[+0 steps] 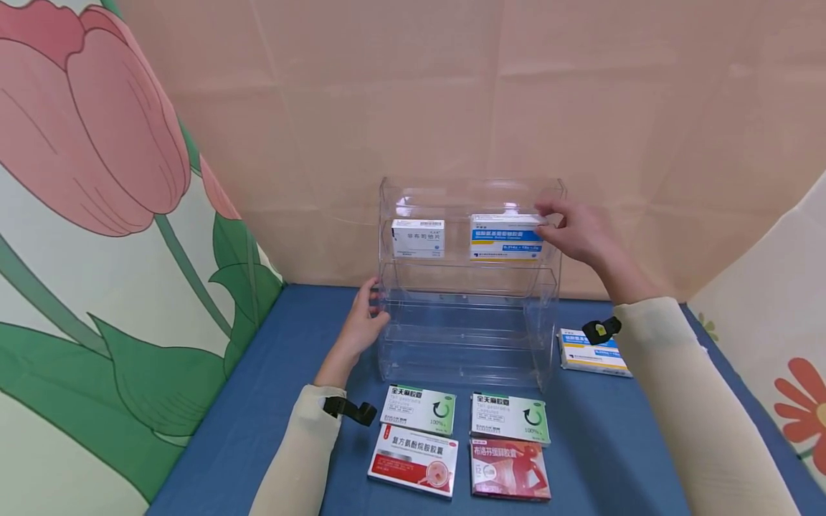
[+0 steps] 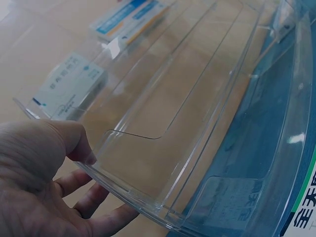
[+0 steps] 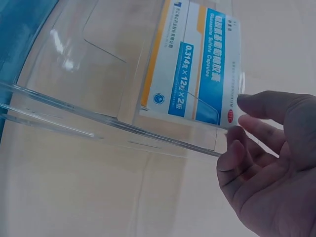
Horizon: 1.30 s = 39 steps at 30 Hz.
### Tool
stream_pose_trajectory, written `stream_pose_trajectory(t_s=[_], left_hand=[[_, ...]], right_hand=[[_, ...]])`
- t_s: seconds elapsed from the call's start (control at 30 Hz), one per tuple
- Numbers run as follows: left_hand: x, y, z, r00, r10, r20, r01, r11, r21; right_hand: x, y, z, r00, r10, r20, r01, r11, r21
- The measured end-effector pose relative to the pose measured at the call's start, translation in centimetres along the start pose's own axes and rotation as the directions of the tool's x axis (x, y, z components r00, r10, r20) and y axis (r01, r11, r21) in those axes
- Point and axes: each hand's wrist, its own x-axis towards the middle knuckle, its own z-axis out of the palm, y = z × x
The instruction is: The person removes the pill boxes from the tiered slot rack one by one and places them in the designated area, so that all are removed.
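Observation:
A clear plastic tiered rack [image 1: 464,333] stands on the table. My left hand [image 1: 363,322] grips its left side panel; the left wrist view shows the thumb [image 2: 81,148] at the panel's edge and the other fingers below. On the top tier, my right hand [image 1: 577,233] pinches the right end of a blue, white and yellow medicine box [image 1: 505,239]. In the right wrist view its thumb [image 3: 256,105] meets the box's corner, beside the rack's side panel. A white medicine box [image 1: 418,240] stands left on that same tier.
In front of the rack lie two green-and-white medicine boxes [image 1: 418,410], a red-and-white box [image 1: 413,459] and a pink-red box [image 1: 510,469]. Another blue-and-yellow box [image 1: 594,352] lies right of the rack, partly behind the right forearm. A beige backdrop [image 1: 323,143] rises behind.

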Motion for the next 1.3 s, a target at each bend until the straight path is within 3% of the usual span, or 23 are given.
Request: stream_pose_trajectory(t_s=[0.3, 0.63, 0.87, 1.3], left_hand=[[0.0, 0.0, -0.1, 1.000, -0.004, 0.005, 0.004, 1.000, -0.001], [-0.2, 0.0, -0.1, 1.000, 0.008, 0.001, -0.008, 1.000, -0.005], [-0.2, 0.0, 0.0, 1.000, 0.017, 0.001, -0.017, 1.000, -0.008], [-0.3, 0.0, 0.0, 1.000, 0.014, 0.008, -0.014, 1.000, -0.021]], right_hand=[[0.2, 0.2, 0.6, 0.998, -0.063, -0.032, 0.062, 0.998, -0.013], [0.2, -0.2, 0.7, 0.999, -0.044, 0.005, 0.044, 0.998, -0.039], [0.2, 0.0, 0.9, 0.998, -0.064, -0.022, 0.062, 0.996, -0.065], [-0.8, -0.2, -1.1, 0.986, -0.053, -0.158, 0.077, 0.985, 0.153]])
